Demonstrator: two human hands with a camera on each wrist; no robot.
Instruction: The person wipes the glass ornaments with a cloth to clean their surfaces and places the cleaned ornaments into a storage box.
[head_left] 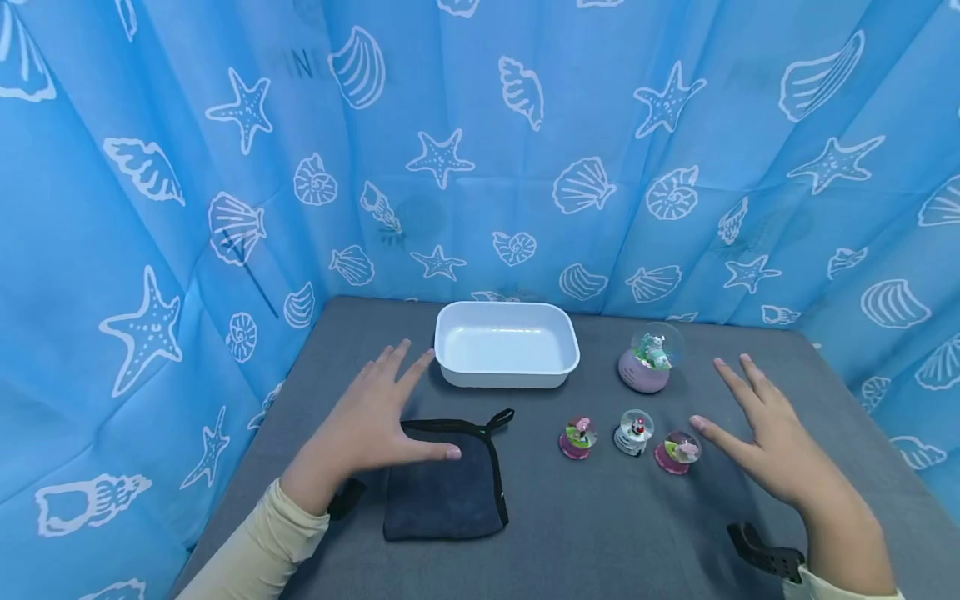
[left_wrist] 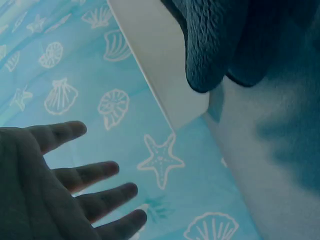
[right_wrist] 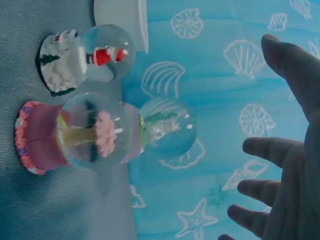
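My left hand (head_left: 372,421) hovers with spread fingers over the left edge of a dark cloth pouch (head_left: 442,487) with black trim and a loop. My right hand (head_left: 772,437), fingers also spread, is just right of a small snow globe (head_left: 677,452) with a pink base and a pink tree inside. Beside that globe stand a white-based snow globe (head_left: 633,432) with a red figure and another pink-based one (head_left: 577,437). A larger snow globe (head_left: 649,358) on a lilac base stands behind them. Neither hand holds anything.
A white rectangular basin (head_left: 507,346) stands at the back middle of the grey table (head_left: 570,533). A blue curtain (head_left: 480,150) printed with shells and starfish hangs behind the table and along its sides. Each wrist wears a black strap (head_left: 763,554).
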